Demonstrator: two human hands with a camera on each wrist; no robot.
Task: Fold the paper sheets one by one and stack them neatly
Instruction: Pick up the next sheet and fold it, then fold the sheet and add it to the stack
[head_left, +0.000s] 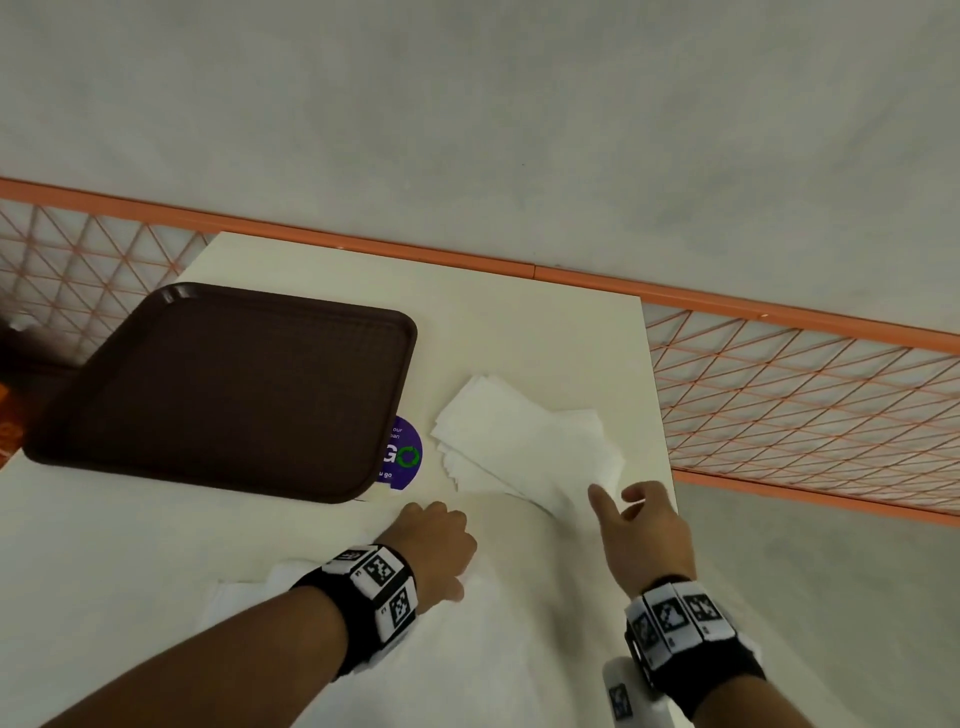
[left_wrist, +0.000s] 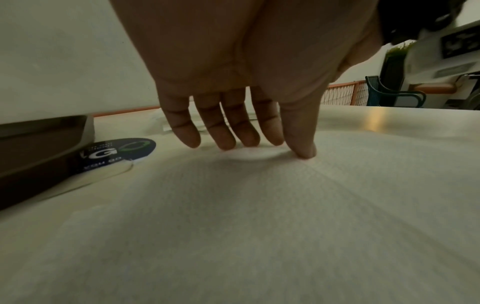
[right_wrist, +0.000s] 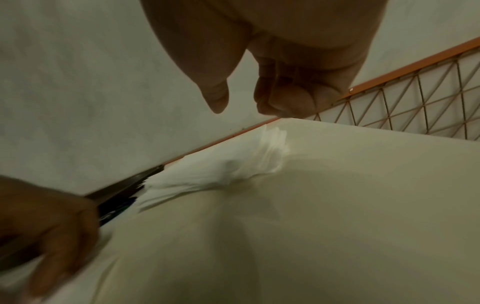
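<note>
Big white tabletop (head_left: 545, 332) takes up most of the view, far edge against an orange mesh rail (head_left: 779, 384). A brown tray (head_left: 223, 389) sits at the left edge, overhanging it a bit and half covering a purple sticker (head_left: 408, 452). One large sheet (head_left: 467, 649) lies flat along the near edge, so it's not folded yet. The stack (head_left: 524, 441) of folded sheets is near the right edge, kinda fanned out, not square at all. Left hand (head_left: 436, 551) is on the sheet, fingers (left_wrist: 226, 131) pretty much straight and thumb tip pressing down on the paper. Right hand (head_left: 649, 525) hangs over the near end of the stack, thumb out, fingers (right_wrist: 293, 98) curled in, holding nothing.
</note>
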